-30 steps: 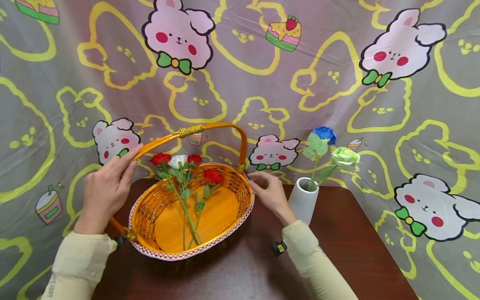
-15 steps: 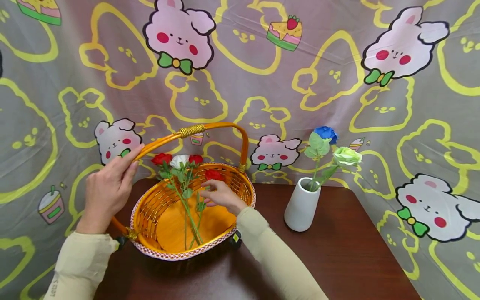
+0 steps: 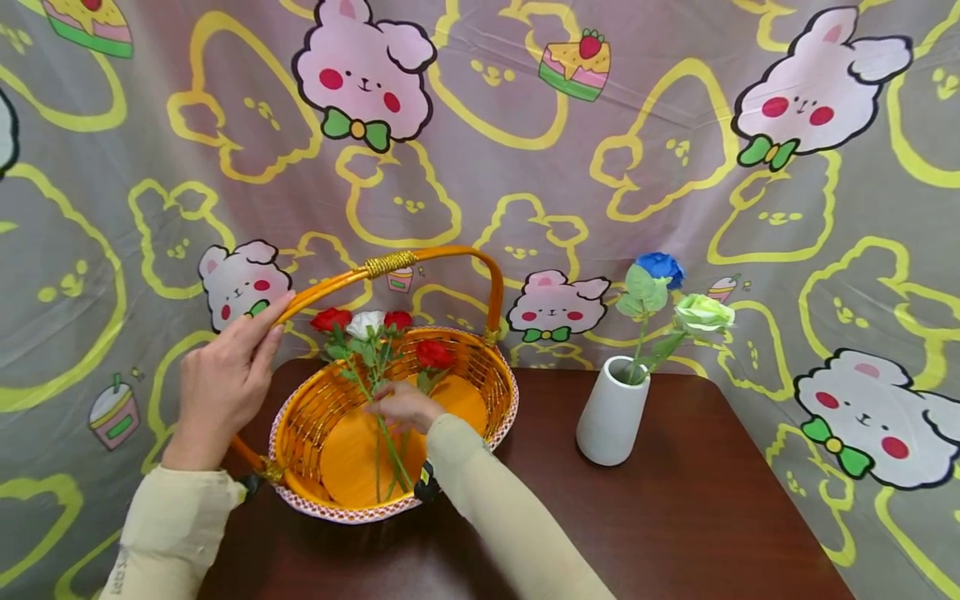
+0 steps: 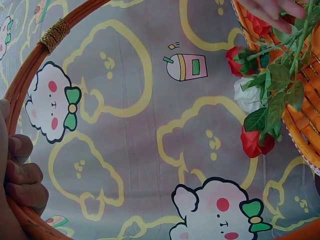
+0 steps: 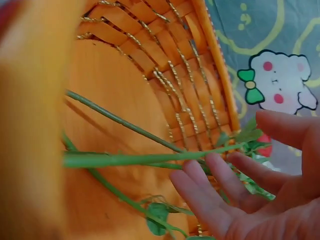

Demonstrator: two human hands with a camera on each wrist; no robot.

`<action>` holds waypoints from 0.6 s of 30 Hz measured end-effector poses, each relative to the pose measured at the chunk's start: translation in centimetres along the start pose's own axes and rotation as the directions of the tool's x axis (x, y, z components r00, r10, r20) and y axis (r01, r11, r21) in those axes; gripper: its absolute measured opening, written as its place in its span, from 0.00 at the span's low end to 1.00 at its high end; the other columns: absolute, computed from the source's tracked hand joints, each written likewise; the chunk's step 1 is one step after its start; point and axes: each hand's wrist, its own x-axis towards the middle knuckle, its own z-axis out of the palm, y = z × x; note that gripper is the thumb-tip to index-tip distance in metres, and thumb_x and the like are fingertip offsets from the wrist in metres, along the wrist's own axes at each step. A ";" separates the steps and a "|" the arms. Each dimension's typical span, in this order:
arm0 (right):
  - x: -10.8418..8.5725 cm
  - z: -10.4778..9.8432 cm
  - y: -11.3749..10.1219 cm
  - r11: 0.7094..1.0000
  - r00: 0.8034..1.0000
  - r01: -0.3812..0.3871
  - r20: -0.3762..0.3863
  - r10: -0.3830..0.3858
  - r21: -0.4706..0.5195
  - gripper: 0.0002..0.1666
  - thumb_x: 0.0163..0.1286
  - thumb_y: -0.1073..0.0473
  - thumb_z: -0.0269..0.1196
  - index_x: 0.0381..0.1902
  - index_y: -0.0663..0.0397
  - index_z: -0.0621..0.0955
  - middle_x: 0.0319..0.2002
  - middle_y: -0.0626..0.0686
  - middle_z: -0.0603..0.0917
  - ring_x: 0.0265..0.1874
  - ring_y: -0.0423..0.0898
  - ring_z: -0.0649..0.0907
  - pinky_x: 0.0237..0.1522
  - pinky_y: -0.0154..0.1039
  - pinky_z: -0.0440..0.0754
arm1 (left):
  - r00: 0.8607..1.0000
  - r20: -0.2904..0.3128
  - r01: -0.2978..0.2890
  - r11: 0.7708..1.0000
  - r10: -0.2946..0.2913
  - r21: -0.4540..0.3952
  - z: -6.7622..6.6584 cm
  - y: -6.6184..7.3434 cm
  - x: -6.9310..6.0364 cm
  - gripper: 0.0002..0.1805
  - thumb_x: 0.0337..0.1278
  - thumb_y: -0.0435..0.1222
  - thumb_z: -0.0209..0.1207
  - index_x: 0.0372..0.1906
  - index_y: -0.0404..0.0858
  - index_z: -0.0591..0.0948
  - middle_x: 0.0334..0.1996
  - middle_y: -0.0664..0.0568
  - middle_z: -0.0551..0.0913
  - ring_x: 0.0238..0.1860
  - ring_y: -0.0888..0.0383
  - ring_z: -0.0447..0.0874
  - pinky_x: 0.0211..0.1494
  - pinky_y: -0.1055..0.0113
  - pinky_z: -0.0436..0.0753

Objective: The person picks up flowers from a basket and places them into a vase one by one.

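Observation:
My left hand (image 3: pixel 228 375) grips the handle (image 3: pixel 311 293) of an orange woven basket (image 3: pixel 348 462), its fingers curled round the handle in the left wrist view. Inside the basket, artificial roses lean on the far rim: a white rose (image 3: pixel 367 323) between two red ones, and a separate red rose (image 3: pixel 435 354) to the right. My right hand (image 3: pixel 405 406) reaches into the basket at the green stems (image 5: pixel 120 159). In the right wrist view its fingers are extended beside a stem, with the thumb apart; whether they touch it is hard to tell.
A white vase (image 3: pixel 612 417) with a blue rose (image 3: pixel 660 269) and a pale green rose (image 3: pixel 703 314) stands on the brown table (image 3: pixel 675 492), right of the basket. A patterned curtain (image 3: pixel 480 158) hangs behind the table.
My right hand has moved left from beside the basket's right rim, over the basket, to the rose stems. My left hand keeps its hold on the handle.

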 end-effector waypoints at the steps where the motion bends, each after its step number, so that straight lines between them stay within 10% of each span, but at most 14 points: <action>1: 0.1 0.1 0.0 1.000 1.000 -0.002 -0.003 0.002 -0.010 0.29 0.73 0.54 0.67 0.68 0.58 0.75 0.39 0.53 0.79 0.37 0.52 0.79 0.50 0.53 0.83 | 1.000 0.000 0.002 1.000 -0.002 -0.002 0.0 0.0 0.0 0.22 0.79 0.46 0.52 0.72 0.54 0.77 0.22 0.48 0.73 0.17 0.59 0.56 0.21 0.63 0.59; 18: 0.7 0.3 0.9 1.000 0.996 -0.010 -0.090 0.009 -0.007 0.20 0.66 0.75 0.66 0.56 0.63 0.82 0.29 0.55 0.80 0.26 0.48 0.82 0.52 0.58 0.86 | 1.000 0.003 0.019 1.000 -0.019 -0.013 0.0 0.0 0.0 0.22 0.78 0.46 0.53 0.72 0.55 0.77 0.21 0.50 0.71 0.17 0.61 0.54 0.21 0.63 0.59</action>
